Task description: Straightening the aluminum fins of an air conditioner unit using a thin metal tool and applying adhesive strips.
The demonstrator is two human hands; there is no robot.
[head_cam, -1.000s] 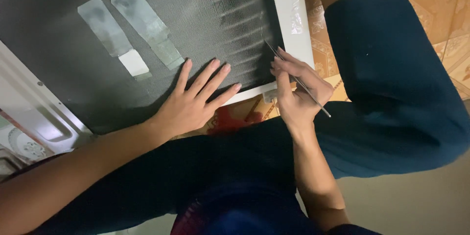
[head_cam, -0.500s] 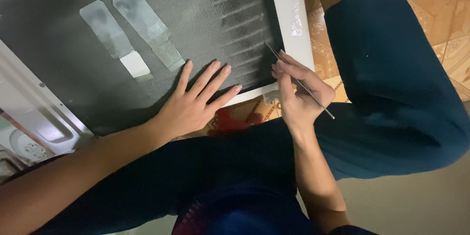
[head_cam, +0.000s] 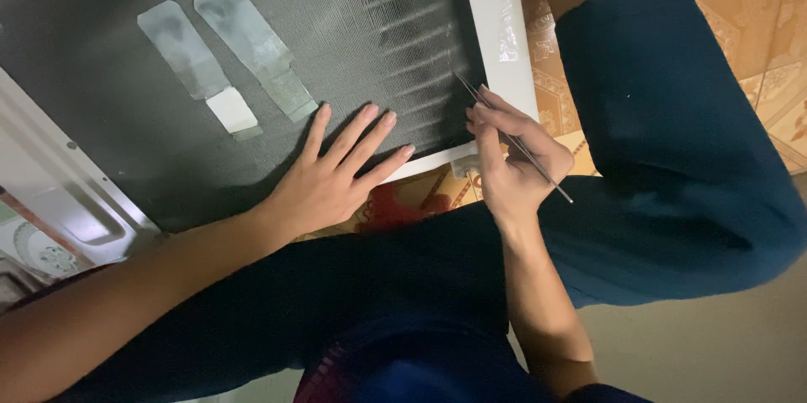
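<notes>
1. A thin metal rod (head_cam: 513, 138) is gripped in the right hand (head_cam: 511, 159), with the fingers (head_cam: 492, 121) clamped together on its middle. Its upper tip is set against the dark finned panel (head_cam: 252, 25), near the panel's right edge, while its other end sticks out past the hand towards the lower right.
2. The rod is held at a slant, running from upper left to lower right across the hand.
3. The left hand (head_cam: 332, 172) is laid flat on the finned panel just beside the right hand, palm down, with its fingers (head_cam: 370, 130) spread apart and nothing held in them. The fingertips are pointed towards the upper right.
4. The panel is bordered on the right and along its lower edge by a white frame (head_cam: 496, 16), against which the right hand is resting.
5. Two grey strips of tape (head_cam: 239, 42) are seen stuck side by side on the panel, well apart from both hands, with a small white patch (head_cam: 233, 109) at the lower end of the left strip.
6. A white metal casing (head_cam: 59, 193) is seen at the panel's left edge.
7. Dark blue trousers (head_cam: 672, 134) are seen below and to the right of the panel, with a raised knee at the right.
8. A patterned orange tiled floor (head_cam: 756, 0) is visible at the upper right.
</notes>
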